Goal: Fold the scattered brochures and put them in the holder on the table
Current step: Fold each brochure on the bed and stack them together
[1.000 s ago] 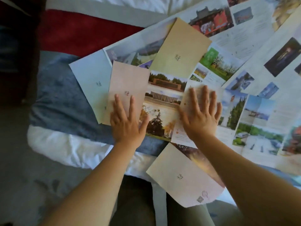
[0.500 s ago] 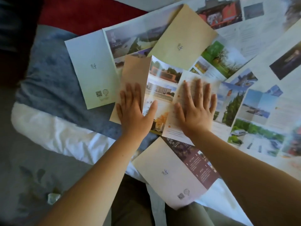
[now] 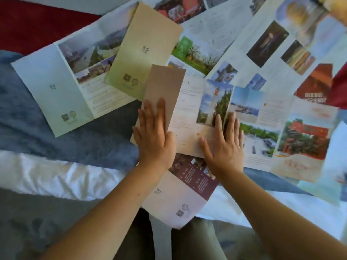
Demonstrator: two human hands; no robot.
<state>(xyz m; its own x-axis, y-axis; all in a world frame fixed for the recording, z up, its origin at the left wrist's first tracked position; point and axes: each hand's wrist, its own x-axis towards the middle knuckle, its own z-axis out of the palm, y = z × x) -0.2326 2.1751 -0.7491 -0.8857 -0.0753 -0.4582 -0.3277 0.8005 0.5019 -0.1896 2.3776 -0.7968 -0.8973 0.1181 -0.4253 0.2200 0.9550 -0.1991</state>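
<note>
blue blanket [image 3: 56,143] on white sheet [image 3: 47,175]

Bare blue blanket [image 3: 78,141] lies left; loose brochures [image 3: 262,102] crowd everything rightward.

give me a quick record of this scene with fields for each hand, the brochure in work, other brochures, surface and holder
left hand: flat, pressing the pink-brown flap
right hand: flat on the open printed page beside that flap
other brochures: pale blue brochure, tan brochure, maroon-panelled brochure under the wrists, more spread at right
surface: blue blanket, white sheet
holder: not in view
</note>
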